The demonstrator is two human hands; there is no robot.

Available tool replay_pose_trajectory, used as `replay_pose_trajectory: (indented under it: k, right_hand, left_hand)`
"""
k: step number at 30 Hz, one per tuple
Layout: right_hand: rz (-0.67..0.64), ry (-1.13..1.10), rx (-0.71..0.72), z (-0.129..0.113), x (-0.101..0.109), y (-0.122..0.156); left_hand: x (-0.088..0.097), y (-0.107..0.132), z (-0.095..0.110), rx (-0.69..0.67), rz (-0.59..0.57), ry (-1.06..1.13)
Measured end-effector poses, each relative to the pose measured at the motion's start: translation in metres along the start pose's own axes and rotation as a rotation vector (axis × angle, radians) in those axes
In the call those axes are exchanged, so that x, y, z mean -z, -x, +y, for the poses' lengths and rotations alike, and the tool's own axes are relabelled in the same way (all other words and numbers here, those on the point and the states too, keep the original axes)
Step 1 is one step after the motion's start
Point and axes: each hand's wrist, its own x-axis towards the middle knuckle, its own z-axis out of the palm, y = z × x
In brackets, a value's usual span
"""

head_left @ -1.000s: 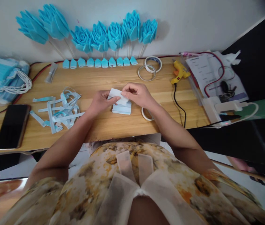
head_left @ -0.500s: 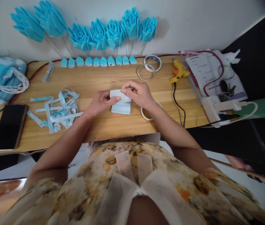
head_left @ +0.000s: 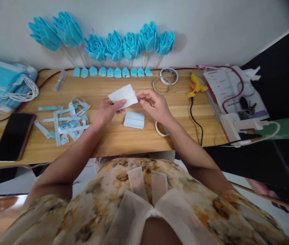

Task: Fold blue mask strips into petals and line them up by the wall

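My left hand (head_left: pixel 108 109) is closed on a pale rectangular piece of thin fabric (head_left: pixel 123 95), its thumb lying on top. The piece is tilted above the table. At its right edge is my right hand (head_left: pixel 154 103), fingers bent and thumb apart, with nothing visible between them; the fingertips are at or very near the fabric's edge. Below both hands, a small stack of similar pale blue-white pieces (head_left: pixel 133 120) lies on the wooden table (head_left: pixel 108 144).
Blue fabric flowers (head_left: pixel 114 46) on sticks lean against the wall, behind a row of folded blue petals (head_left: pixel 110 72). Cut strips (head_left: pixel 67 121), a phone (head_left: pixel 15 136) and bagged masks (head_left: pixel 1 83) lie left. Tape rolls (head_left: pixel 169 76), a yellow glue gun (head_left: pixel 196 85) and a power strip (head_left: pixel 233 127) are right.
The pale piece has come up and left off the stack in my left hand and is now tilted. My right hand's fingers have shifted to its right edge. The camera view has shifted slightly.
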Motion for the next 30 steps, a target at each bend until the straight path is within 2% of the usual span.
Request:
replay_pose_trajectory:
  k: [9, 18, 24, 30]
  right_hand:
    - [-0.026, 0.030, 0.056, 0.002, -0.001, -0.003]
    - [0.017, -0.050, -0.071, 0.002, -0.004, -0.003]
    - [0.050, -0.024, -0.106, -0.003, -0.007, -0.003]
    - [0.072, -0.001, -0.100, -0.004, -0.008, -0.003]
  left_hand:
    - [-0.006, 0.008, 0.014, 0.039, -0.031, -0.088]
    - [-0.006, 0.008, 0.016, 0.009, -0.113, -0.132]
    - [-0.008, 0.010, 0.020, 0.027, -0.140, -0.187]
    - [-0.005, 0.007, 0.012, -0.025, -0.176, -0.173]
